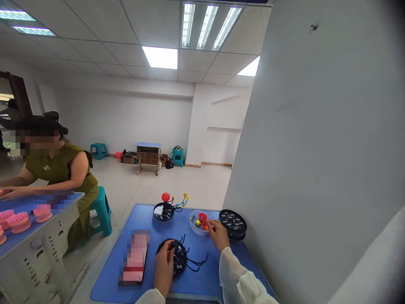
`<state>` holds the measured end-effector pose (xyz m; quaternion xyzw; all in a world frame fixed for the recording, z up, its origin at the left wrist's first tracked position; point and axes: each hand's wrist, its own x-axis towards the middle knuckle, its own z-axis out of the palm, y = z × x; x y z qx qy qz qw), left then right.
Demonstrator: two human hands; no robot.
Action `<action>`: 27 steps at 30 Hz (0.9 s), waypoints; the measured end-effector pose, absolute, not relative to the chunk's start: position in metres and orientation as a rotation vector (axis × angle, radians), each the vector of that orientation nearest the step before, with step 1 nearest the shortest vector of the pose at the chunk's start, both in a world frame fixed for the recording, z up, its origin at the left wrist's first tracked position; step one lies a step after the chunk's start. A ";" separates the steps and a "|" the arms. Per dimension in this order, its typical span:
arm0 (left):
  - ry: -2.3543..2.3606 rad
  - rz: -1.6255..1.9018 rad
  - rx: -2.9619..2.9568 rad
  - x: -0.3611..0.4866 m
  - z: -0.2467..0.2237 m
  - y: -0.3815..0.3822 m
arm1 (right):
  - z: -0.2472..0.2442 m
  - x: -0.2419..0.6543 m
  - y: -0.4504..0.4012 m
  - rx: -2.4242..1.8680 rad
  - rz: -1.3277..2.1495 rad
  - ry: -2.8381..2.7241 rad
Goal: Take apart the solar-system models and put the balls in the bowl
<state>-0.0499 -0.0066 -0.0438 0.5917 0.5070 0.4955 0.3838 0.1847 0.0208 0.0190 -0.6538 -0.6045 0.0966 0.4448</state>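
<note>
My left hand (164, 262) is closed around the top of a black round model base (179, 258) with several thin curved black arms sticking out to the right. At the far side of the desk, my right hand (218, 236) reaches to the rim of a clear round dish (193, 228). Its thumb and fingers are pinched together beside a red cup-shaped piece (205, 225); what lies between the fingertips is hidden. Another red piece (202, 216) and a small yellow ball (198, 222) lie in the dish.
A similar planet model (163, 211) with coloured balls stands at the back left. A black round case (233, 223) sits right of the dish, beside the wall. A pink-screened phone (135, 257) lies left. Another person (60, 173) sits at a neighbouring desk with pink dental models (19, 223).
</note>
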 end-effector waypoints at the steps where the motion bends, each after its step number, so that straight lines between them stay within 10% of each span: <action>1: 1.293 1.262 1.524 -0.049 -0.044 -0.007 | 0.022 0.183 0.016 -1.594 0.255 -1.533; 27: 1.204 1.254 1.652 -0.042 -0.048 -0.007 | 0.055 0.109 0.004 -1.439 0.131 -2.462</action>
